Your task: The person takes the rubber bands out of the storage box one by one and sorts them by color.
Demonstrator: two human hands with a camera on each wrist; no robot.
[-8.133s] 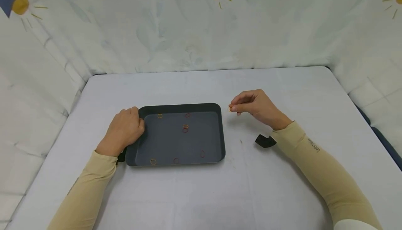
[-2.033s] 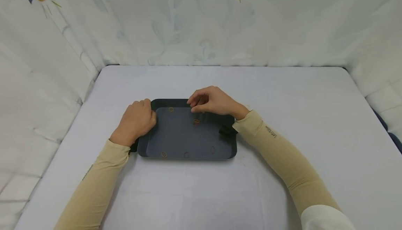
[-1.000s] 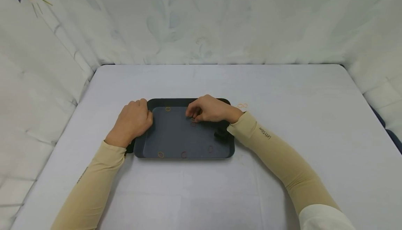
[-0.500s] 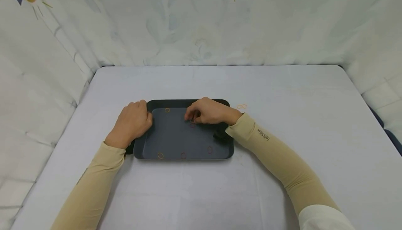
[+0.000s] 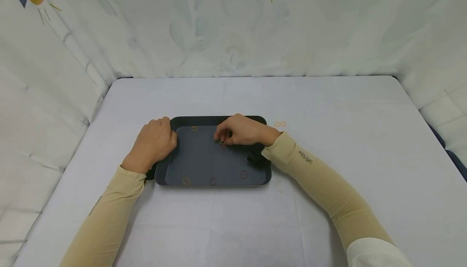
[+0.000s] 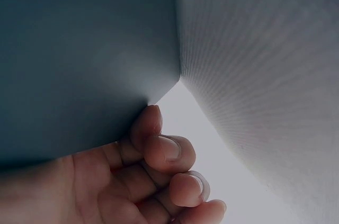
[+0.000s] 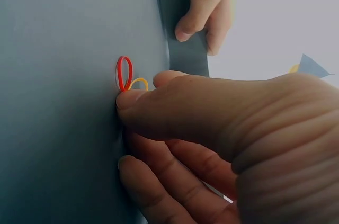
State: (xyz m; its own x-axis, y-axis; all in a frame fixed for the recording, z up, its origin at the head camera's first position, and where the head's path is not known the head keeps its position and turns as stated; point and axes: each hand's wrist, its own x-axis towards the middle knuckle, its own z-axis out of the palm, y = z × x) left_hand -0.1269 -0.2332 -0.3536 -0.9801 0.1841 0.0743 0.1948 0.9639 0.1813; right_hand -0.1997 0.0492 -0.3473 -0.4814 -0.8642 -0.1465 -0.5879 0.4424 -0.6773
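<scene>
A dark grey rectangular tray [image 5: 204,161] lies on the table with several thin rubber bands in it. Its left rim is gripped by my left hand [image 5: 150,143], whose curled fingertips [image 6: 169,150] show beside the tray edge in the left wrist view. My right hand [image 5: 242,130] is down inside the tray, thumb and forefinger pinching a yellow-orange rubber band [image 7: 140,82]. A red rubber band [image 7: 124,70] lies against the thumb tip. Also in the tray are a yellow band [image 5: 194,128] at the back left and an orange band [image 5: 186,181] at the front left.
Two dark red bands [image 5: 243,174] [image 5: 213,181] lie near the tray's front side. Just right of the tray, two orange bands [image 5: 280,124] rest on the white-covered table [image 5: 328,137]. Fabric walls [image 5: 233,36] enclose the back and sides.
From holding bands right of the tray, my right hand has moved left into it and lowered to the yellow-orange band. Two orange bands now lie on the table. My left hand keeps its grip.
</scene>
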